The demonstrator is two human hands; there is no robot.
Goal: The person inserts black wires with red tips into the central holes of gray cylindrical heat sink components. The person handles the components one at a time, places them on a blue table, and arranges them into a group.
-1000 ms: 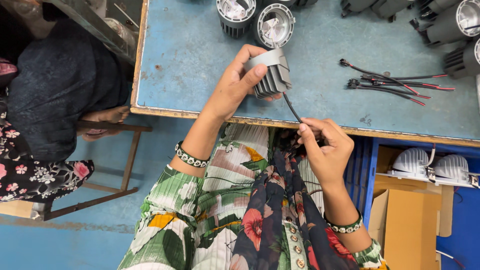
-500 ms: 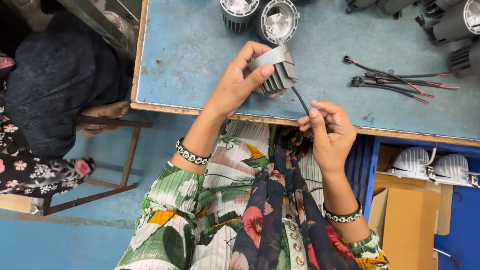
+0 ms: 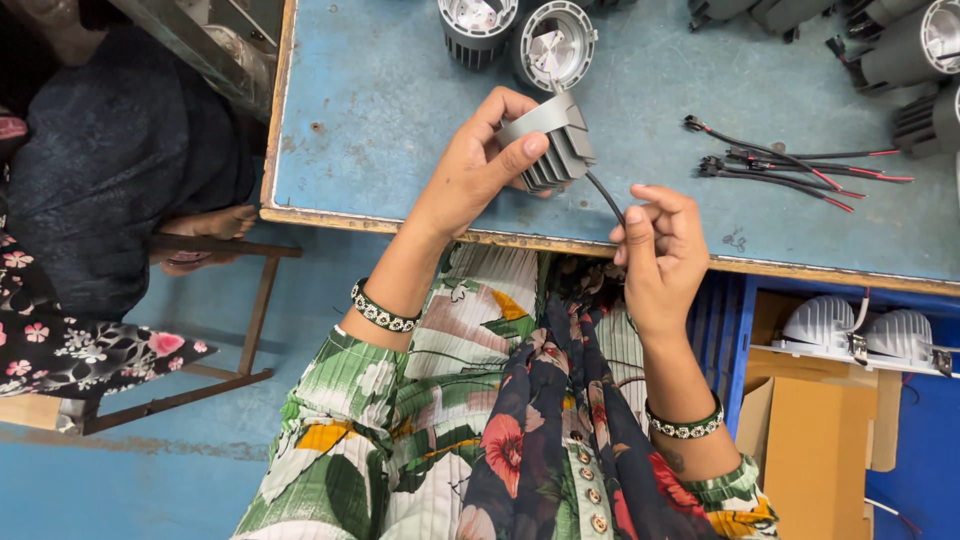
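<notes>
I am holding the grey finned housing (image 3: 552, 142) in my left hand (image 3: 478, 165), fingers closed around it, just above the blue tabletop (image 3: 400, 100) edge. My right hand (image 3: 660, 255) is pinching its black cable (image 3: 603, 195) between thumb and fingertips. I judge this the cable-dressing step; next calls for steady tension without kinking the cable.
</notes>
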